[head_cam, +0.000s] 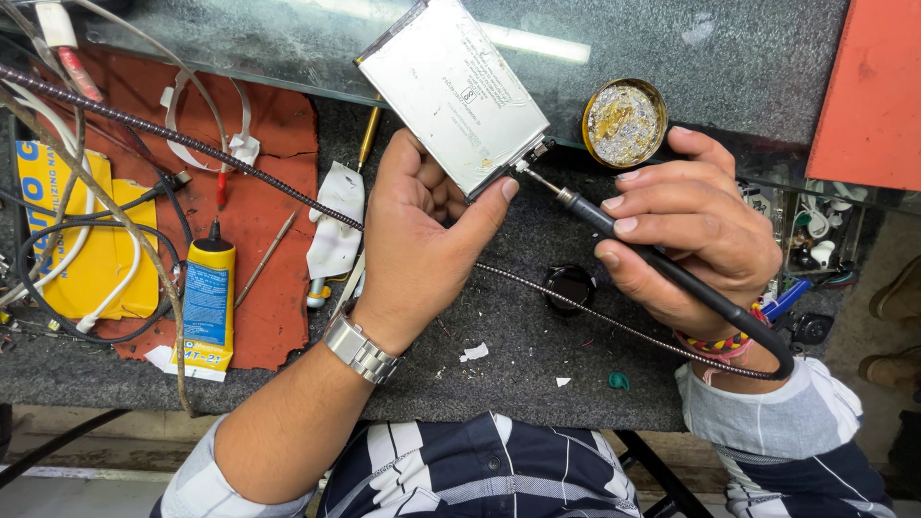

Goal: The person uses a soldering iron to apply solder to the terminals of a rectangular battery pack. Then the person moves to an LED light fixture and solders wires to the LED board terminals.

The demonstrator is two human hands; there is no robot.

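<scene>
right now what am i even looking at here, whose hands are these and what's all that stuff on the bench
This is one picture from a camera worn on a person's head, looking down at their own two hands over a workbench. The left hand holds up a flat silver battery pack. The right hand grips a black soldering iron, its tip touching the pack's lower corner. Beside them sits a round brass tin of crusted residue. On the red mat at the left lie a yellow and blue glue tube, tangled cables and a thin probe. The bench top is dark grey.
</scene>
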